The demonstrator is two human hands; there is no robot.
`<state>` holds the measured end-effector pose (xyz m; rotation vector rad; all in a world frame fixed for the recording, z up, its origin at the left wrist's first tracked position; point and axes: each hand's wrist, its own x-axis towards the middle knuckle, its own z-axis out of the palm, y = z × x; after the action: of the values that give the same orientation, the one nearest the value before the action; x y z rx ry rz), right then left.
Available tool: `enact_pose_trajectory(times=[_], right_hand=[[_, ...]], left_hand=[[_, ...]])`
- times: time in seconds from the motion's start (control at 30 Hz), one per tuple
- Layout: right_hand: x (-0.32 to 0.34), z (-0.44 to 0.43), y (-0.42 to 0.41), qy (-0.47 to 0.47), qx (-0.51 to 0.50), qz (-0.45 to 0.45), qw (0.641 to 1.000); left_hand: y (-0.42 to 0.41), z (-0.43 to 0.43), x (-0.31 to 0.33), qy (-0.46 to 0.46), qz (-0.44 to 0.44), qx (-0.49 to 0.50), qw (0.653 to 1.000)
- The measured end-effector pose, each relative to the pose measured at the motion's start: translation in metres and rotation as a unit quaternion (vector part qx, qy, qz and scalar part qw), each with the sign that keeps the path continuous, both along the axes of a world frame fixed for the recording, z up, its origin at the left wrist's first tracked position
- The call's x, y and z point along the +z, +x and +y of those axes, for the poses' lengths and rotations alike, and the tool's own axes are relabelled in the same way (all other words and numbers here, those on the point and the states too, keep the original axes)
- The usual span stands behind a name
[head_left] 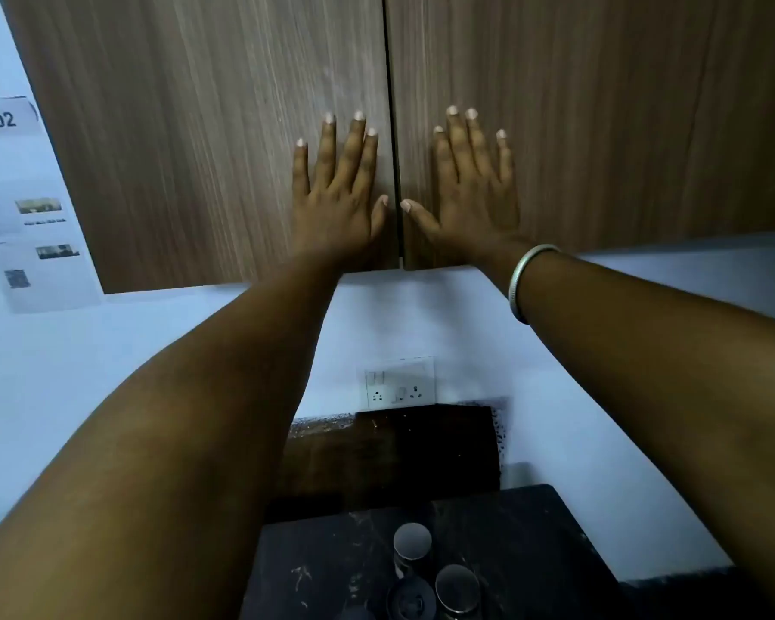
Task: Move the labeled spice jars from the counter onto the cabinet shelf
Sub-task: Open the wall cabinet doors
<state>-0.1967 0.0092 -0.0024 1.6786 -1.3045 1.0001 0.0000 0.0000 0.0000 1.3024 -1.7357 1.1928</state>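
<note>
Step, as I judge it: cabinet access, no jar moved yet. Next move calls for getting closed doors open; no handle visible, so I would try lower edge or centre seam.

Left hand [336, 194], centre frame: palm flat on left door [207, 140], fingers [327, 140] apart, holding nothing. Right hand [470, 190]: flat on right door [623, 118], fingers splayed, bangle [522, 284] at wrist. Both forearms extended upward.

Spice jars [435, 570]: bottom centre, on dark desk [332, 570], untouched.
</note>
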Motion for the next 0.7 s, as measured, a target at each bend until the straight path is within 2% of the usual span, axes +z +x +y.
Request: enact_pose_trajectory(times=[0.23,0.43,0.57,0.7], right_hand=[[0.01,-0.02,0.017,0.048,-0.02,0.014,0.999],[0.027,-0.046,0.038,0.054,-0.042,-0.052,0.996],[0.032,-0.061,0.041,0.049,-0.059,-0.075,0.994],[0.033,-0.062,0.04,0.047,-0.054,-0.074,0.995]], left_hand=[[-0.01,-0.022,0.008,0.055,-0.036,0.014,0.998],[-0.034,-0.041,0.031,0.066,-0.033,0.004,0.997],[-0.035,-0.045,0.029,0.064,0.046,-0.089,0.993],[-0.036,-0.048,0.024,0.065,0.144,-0.194,0.968]])
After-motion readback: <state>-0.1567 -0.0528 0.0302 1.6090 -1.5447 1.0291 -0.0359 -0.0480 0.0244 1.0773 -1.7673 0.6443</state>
